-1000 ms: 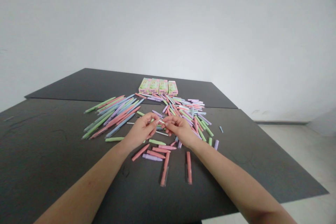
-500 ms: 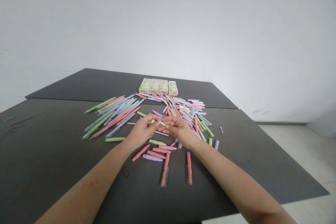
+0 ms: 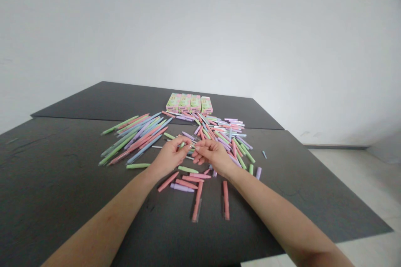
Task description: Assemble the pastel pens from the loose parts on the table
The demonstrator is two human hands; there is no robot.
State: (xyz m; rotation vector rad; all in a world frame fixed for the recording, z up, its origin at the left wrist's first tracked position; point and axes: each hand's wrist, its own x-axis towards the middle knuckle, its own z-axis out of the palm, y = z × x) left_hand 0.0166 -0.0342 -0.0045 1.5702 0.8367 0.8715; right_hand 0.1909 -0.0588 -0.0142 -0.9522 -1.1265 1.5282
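My left hand point(image 3: 170, 153) and my right hand point(image 3: 214, 155) meet over the middle of the table, thumbs and fingertips pinched close together. Within the left hand's curl shows a light green pen part point(image 3: 181, 144). A tiny pale tip is visible between the two hands; what the right fingers pinch is too small to make out. Just below the hands lie a green pen barrel point(image 3: 188, 170), several pink barrels point(image 3: 189, 184) and a purple one point(image 3: 182, 188). Nearer me are two pink barrels with clear caps, one on the left point(image 3: 197, 202) and one on the right point(image 3: 226, 200).
A bundle of coloured pens point(image 3: 138, 137) lies at left. Loose barrels and pale refills point(image 3: 219, 129) are heaped behind and right of my hands. Several small printed boxes point(image 3: 184, 103) stand at the back. A small blue piece point(image 3: 264, 154) lies alone on the dark table point(image 3: 297, 183).
The pale green-tipped piece that spanned between my fingertips is now mostly hidden. My right fingers have shifted slightly; the arms and the other things stay where they were.
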